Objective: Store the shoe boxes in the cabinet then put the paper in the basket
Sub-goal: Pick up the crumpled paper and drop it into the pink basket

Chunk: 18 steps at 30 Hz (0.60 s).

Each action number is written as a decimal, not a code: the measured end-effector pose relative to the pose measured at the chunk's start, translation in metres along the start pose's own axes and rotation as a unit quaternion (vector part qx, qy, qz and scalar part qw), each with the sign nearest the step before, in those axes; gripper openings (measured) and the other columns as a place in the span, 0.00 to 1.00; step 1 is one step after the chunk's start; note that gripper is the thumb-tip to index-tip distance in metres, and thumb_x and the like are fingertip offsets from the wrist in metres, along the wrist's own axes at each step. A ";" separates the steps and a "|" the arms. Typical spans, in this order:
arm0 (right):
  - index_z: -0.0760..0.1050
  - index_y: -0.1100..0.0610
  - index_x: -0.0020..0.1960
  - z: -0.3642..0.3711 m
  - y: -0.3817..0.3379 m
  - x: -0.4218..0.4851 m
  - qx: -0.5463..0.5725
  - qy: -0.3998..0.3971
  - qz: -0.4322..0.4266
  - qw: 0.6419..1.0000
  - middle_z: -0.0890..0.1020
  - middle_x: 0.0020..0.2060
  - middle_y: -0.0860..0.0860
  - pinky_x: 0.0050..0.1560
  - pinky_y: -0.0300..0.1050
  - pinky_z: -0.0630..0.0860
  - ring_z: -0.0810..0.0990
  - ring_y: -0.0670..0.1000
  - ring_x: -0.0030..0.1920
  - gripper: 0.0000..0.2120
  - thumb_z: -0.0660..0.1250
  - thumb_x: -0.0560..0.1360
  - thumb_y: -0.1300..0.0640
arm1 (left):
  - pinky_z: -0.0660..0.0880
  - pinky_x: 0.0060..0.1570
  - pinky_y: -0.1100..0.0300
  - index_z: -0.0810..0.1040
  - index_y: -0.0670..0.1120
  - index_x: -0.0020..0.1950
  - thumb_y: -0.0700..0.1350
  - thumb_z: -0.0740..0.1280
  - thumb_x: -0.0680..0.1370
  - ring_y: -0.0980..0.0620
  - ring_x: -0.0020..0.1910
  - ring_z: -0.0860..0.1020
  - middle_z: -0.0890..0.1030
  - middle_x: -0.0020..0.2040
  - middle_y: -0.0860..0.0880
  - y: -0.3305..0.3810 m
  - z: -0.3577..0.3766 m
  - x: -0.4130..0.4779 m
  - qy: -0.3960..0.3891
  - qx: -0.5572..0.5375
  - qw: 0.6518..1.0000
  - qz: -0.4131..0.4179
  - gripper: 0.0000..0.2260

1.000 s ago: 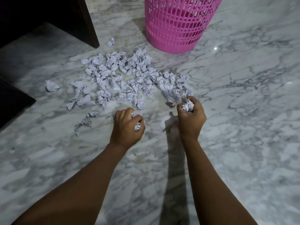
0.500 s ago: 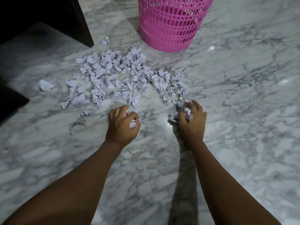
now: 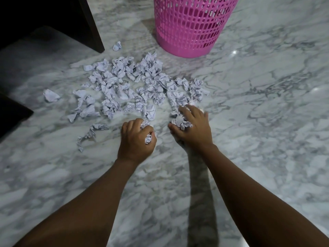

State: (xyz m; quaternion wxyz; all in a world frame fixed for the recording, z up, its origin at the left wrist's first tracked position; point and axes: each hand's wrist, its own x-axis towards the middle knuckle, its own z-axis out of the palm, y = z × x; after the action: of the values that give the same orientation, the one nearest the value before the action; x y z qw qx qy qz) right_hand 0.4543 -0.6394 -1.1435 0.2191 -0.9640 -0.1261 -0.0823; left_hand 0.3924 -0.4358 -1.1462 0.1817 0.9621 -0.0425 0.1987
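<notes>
Several crumpled white paper balls [image 3: 135,86] lie scattered on the marble floor in front of a pink plastic lattice basket [image 3: 188,31]. My left hand [image 3: 136,141] is a fist at the near edge of the pile, with crumpled paper showing between its fingers. My right hand [image 3: 193,125] lies over the pile's near right end, fingers curled around a clump of crumpled paper [image 3: 181,122]. No shoe boxes are in view.
Dark wooden furniture [image 3: 89,24] stands at the top left, with another dark edge [image 3: 12,114] at the far left. Loose paper pieces [image 3: 51,95] lie apart from the pile on the left. Grey-veined marble floor [image 3: 267,122] spreads to the right.
My right hand has come down from a raised fist onto the pile's right end and gathered more paper. My left hand stays closed on paper. The view has shifted slightly.
</notes>
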 end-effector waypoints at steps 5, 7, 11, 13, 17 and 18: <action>0.81 0.58 0.55 0.011 -0.004 0.005 0.089 0.046 -0.017 0.995 0.81 0.52 0.54 0.56 0.46 0.73 0.75 0.53 0.56 0.17 0.75 0.70 0.51 | 0.70 0.45 0.48 0.77 0.46 0.36 0.47 0.67 0.73 0.41 0.40 0.72 0.73 0.40 0.44 0.000 -0.002 0.001 0.006 -0.001 1.000 -0.006 0.08; 0.81 0.60 0.52 0.013 -0.007 0.007 0.083 0.057 -0.035 0.994 0.82 0.48 0.56 0.52 0.46 0.71 0.75 0.55 0.52 0.16 0.75 0.68 0.52 | 0.70 0.43 0.49 0.76 0.45 0.35 0.46 0.67 0.74 0.41 0.39 0.71 0.73 0.39 0.44 0.001 -0.002 0.002 0.013 0.004 1.000 -0.007 0.09; 0.81 0.60 0.54 0.016 -0.012 0.008 0.072 0.077 -0.046 0.993 0.83 0.45 0.57 0.47 0.49 0.70 0.76 0.58 0.46 0.17 0.71 0.69 0.51 | 0.69 0.40 0.51 0.77 0.45 0.36 0.47 0.66 0.75 0.42 0.37 0.71 0.73 0.39 0.44 0.001 -0.003 0.002 0.016 0.026 0.999 -0.012 0.09; 0.82 0.59 0.56 0.018 -0.015 0.007 0.066 0.080 -0.046 0.994 0.82 0.44 0.56 0.46 0.50 0.71 0.76 0.58 0.45 0.16 0.74 0.69 0.55 | 0.69 0.38 0.52 0.78 0.46 0.37 0.47 0.67 0.75 0.42 0.37 0.72 0.74 0.39 0.44 0.001 -0.003 0.002 0.016 0.039 0.999 -0.015 0.09; 0.83 0.58 0.55 0.017 -0.021 0.009 0.089 0.051 -0.028 0.994 0.83 0.44 0.55 0.46 0.49 0.73 0.77 0.58 0.46 0.16 0.69 0.72 0.50 | 0.69 0.35 0.53 0.78 0.47 0.35 0.48 0.67 0.75 0.42 0.35 0.73 0.76 0.38 0.45 0.003 -0.003 0.004 0.012 0.058 0.998 -0.024 0.10; 0.83 0.57 0.55 0.016 -0.023 0.008 0.094 0.042 -0.019 0.995 0.83 0.44 0.55 0.46 0.47 0.73 0.77 0.57 0.47 0.19 0.66 0.72 0.46 | 0.69 0.35 0.53 0.77 0.47 0.34 0.48 0.68 0.75 0.42 0.34 0.73 0.76 0.37 0.45 0.004 -0.003 0.006 0.007 0.062 0.998 -0.033 0.10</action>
State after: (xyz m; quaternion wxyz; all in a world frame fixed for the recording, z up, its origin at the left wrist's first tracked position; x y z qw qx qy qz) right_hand 0.4569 -0.6104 -1.1469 0.3122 -0.9323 -0.1426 -0.1143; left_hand 0.3960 -0.4382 -1.1405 0.1285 0.9710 0.0029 0.2016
